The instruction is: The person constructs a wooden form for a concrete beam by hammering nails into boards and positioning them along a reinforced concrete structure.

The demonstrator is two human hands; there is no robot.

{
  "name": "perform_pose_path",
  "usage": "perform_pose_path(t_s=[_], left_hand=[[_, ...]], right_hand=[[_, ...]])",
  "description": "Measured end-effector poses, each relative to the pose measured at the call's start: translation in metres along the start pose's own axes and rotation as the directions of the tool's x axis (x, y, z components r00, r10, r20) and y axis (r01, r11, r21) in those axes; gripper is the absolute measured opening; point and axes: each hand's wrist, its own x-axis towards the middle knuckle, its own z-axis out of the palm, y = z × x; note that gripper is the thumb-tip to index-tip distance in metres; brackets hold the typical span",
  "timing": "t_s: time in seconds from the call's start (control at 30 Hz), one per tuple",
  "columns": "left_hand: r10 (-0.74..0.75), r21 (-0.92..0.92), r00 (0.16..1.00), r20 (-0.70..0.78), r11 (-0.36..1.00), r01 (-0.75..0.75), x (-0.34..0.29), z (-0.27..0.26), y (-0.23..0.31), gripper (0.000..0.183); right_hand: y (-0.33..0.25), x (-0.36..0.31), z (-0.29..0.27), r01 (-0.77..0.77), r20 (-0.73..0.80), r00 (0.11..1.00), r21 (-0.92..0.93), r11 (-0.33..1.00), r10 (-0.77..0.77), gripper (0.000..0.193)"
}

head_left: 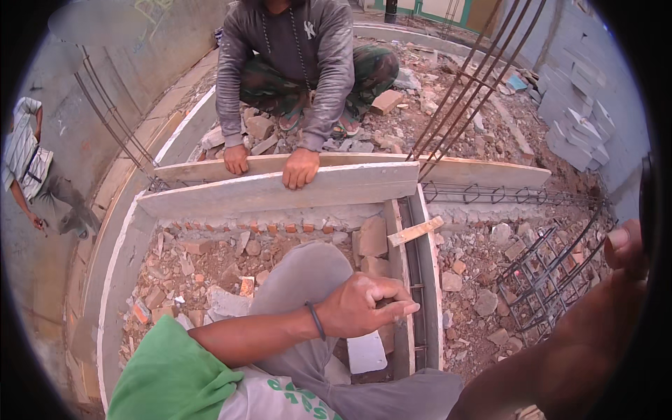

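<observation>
My left hand (pixel 365 306) is over my bent knee, beside the narrow plank formwork (pixel 427 280). Its fingers are curled and the thumb is near the index finger; whatever they may hold is hidden. At the right rim, my raised right hand (pixel 625 250) is partly cut off, its thumb against a dark, upright shape (pixel 646 210) I cannot make out. A short wood strip (pixel 416 230) lies across the formwork's two boards, past my left hand. Farther off, a co-worker squats with both hands on two long boards: the near board (pixel 280 190) and the far board (pixel 483 168).
Upright rebar rods (pixel 476 84) rise behind the board junction. A tied rebar cage (pixel 546 280) lies on rubble at right. Broken bricks and stones (pixel 210 280) cover the ground. Grey blocks (pixel 574 119) are stacked by the right wall. Another person stands at far left.
</observation>
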Motion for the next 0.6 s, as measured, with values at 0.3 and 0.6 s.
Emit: perform_pose_path(t_s=[0.3,0.6], left_hand=[[-0.465,-0.936,0.879,0.109,0.249,0.248,0.027,-0.003,-0.002,0.032],[-0.628,-0.999,0.778,-0.029,0.048,0.002,0.067,0.04,-0.062,0.037]], right_hand=[[0.001,0.009,-0.031,-0.032,-0.18,0.982,0.123,0.992,0.054,0.031],[0.054,-0.12,0.056,-0.636,0.04,0.763,0.228,0.738,0.645,0.014]])
